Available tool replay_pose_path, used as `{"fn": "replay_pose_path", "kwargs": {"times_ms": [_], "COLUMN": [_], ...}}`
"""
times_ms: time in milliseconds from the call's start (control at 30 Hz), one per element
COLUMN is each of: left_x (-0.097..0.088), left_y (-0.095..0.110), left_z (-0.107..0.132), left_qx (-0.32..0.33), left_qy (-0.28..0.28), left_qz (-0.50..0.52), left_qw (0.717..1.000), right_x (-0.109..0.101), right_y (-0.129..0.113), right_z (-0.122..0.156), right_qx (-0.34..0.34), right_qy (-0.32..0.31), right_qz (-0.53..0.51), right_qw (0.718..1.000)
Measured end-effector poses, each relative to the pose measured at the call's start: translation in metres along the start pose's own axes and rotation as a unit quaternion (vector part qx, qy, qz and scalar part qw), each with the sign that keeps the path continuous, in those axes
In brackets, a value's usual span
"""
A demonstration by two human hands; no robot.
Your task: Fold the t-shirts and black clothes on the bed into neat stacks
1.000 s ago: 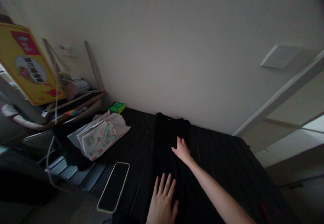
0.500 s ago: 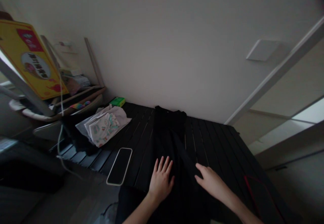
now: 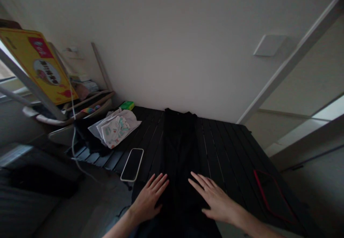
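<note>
A long black garment [image 3: 179, 144] lies lengthwise over the black slatted table [image 3: 229, 159], its far end close to the wall. Its exact kind is hard to make out in the dim light. My left hand [image 3: 149, 196] rests open, fingers stretched, along the garment's left side near the front edge. On the right side my right hand [image 3: 215, 200] is spread with its palm down over the cloth. Neither hand grips anything. Dark cloth hides where the garment's near end stops.
Left of the garment lies a phone [image 3: 132, 164] with a pale rim. Behind it are patterned folded cloths [image 3: 118, 125] and a green box [image 3: 127, 105]. A red-edged tablet-like object [image 3: 274, 195] lies at right. A yellow package [image 3: 44, 66] stands at far left, near a hanging white cable [image 3: 73, 137].
My left hand has moved left and my right hand slightly inward, fingers now extended. The diagonal fold on the garment's right side has flattened. The view has shifted slightly.
</note>
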State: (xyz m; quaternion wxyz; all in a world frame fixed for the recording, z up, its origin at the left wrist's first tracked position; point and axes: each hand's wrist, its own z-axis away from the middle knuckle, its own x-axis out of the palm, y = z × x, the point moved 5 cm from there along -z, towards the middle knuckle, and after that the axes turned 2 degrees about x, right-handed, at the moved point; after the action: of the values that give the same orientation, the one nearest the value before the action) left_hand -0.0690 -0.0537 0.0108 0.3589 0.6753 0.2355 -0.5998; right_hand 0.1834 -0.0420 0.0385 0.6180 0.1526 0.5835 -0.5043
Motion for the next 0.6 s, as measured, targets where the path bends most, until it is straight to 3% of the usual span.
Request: {"fn": "replay_pose_path", "kwargs": {"times_ms": [100, 200, 367, 500, 600], "left_x": [0.009, 0.013, -0.004, -0.036, -0.051], "left_y": [-0.001, 0.003, 0.013, 0.023, 0.040], "left_z": [0.000, -0.011, -0.021, -0.015, -0.005], "left_qx": [0.004, 0.026, 0.075, 0.050, 0.047], "left_qy": [-0.011, 0.008, -0.003, 0.000, -0.042], "left_qz": [-0.049, -0.050, 0.036, 0.159, 0.313], "left_qw": [0.999, 0.998, 0.997, 0.986, 0.948], "right_x": [0.022, 0.031, 0.029, 0.015, 0.004], "right_y": [0.012, 0.014, 0.005, -0.008, -0.011], "right_z": [0.004, 0.005, 0.011, 0.025, 0.035], "right_qx": [-0.061, -0.093, -0.107, -0.116, -0.046], "right_qy": [0.014, 0.086, 0.110, 0.055, -0.027], "right_qz": [0.089, 0.133, 0.083, -0.023, -0.140], "right_qw": [0.994, 0.983, 0.985, 0.991, 0.989]}}
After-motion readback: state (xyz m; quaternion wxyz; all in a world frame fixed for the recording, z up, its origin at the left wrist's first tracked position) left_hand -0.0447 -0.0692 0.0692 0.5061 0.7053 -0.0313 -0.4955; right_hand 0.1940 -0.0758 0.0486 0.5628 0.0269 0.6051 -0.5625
